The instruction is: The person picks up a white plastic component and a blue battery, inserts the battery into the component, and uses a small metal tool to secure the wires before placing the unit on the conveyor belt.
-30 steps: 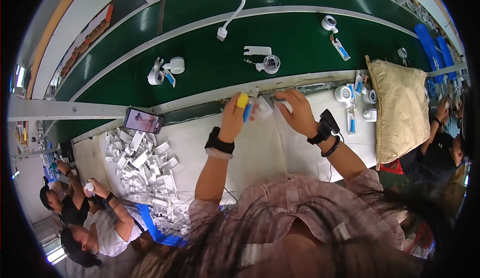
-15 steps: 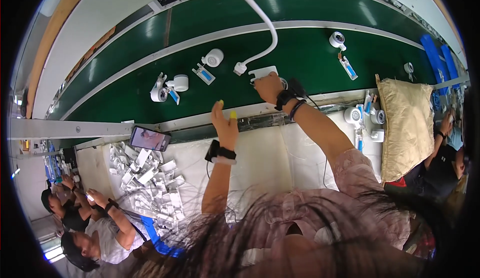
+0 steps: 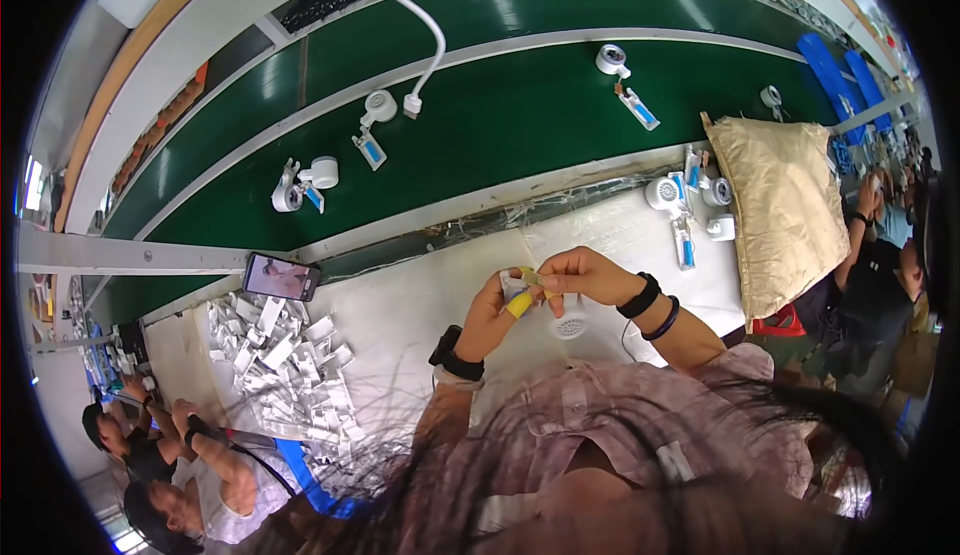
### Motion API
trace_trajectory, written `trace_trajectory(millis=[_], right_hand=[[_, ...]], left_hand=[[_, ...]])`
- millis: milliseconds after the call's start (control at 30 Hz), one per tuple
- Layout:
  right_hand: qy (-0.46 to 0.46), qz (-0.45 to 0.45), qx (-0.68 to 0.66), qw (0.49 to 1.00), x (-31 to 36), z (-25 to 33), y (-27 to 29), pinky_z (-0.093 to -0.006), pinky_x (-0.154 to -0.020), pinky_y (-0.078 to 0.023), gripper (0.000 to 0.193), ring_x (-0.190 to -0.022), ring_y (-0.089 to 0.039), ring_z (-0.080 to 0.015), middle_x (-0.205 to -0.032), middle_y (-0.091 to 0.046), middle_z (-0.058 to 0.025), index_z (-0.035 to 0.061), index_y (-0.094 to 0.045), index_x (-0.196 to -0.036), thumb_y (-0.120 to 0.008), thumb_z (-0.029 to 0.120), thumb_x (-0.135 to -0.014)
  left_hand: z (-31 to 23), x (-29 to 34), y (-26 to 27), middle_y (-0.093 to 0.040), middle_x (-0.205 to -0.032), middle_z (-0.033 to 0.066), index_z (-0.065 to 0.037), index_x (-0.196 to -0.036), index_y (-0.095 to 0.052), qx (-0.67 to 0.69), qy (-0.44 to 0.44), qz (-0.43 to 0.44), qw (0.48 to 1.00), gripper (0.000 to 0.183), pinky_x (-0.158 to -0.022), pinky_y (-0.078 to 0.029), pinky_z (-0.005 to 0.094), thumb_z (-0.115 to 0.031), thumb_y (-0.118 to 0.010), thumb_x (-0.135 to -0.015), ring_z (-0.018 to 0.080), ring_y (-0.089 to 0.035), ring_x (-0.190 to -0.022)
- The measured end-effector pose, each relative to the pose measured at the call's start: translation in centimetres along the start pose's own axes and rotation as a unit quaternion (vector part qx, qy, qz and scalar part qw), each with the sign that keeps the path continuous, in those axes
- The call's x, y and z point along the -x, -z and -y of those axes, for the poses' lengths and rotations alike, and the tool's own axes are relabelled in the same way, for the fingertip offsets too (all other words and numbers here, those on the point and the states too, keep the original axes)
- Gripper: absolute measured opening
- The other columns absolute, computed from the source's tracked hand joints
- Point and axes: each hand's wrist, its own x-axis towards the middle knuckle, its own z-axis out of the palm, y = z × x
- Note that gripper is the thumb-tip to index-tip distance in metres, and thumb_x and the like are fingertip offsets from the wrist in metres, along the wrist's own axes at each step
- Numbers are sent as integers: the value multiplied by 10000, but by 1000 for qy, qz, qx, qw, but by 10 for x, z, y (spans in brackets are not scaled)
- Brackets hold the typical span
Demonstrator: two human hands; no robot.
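Note:
Close together over the pale worktop, my two hands work on a small white fan. My left hand [image 3: 488, 321], with yellow covers on its fingertips, is closed around a white part of it. The thumb and fingers of my right hand [image 3: 588, 277] pinch the same piece from the other side. The fan's round grille head [image 3: 569, 328] hangs below my right hand, somewhat blurred. My fingers hide most of the piece between them.
Half-built fans [image 3: 378, 107] with blue cells lie on the green belt [image 3: 480, 145], and several more [image 3: 663, 193] beside a beige cushion [image 3: 790, 220]. At left are a phone [image 3: 282, 277] and a heap of white parts [image 3: 285, 355]. A white cable [image 3: 432, 30] hangs above. Co-workers [image 3: 205, 475] sit nearby.
My right hand has drawn back from the green belt with the fan, and my left hand has come to meet it over the worktop. The view has shifted a little to the right.

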Motion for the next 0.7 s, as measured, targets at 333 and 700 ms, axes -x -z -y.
trace_trajectory(millis=[333, 700], right_hand=[[0, -103, 441, 892, 66, 23, -30, -326, -649, -479, 118, -654, -626, -228, -698, -624, -59, 65, -611, -830, -698, 136, -791], [345, -359, 457, 737, 62, -7, -67, -365, -707, -469, 213, -728, -592, -273, -782, -641, -70, 60, -619, -922, -715, -12, -745]], left_hand=[[-46, 23, -42, -626, -902, 82, -20, -1153, -496, -194, 54, 15, 979, 245, -625, -509, 275, -22, -536, -912, 151, -629, -753], [-31, 30, -66, -567, -926, 96, -44, -1210, -412, 64, 62, -60, 994, 215, -570, -511, 286, -119, -392, -1010, 149, -570, -637]])
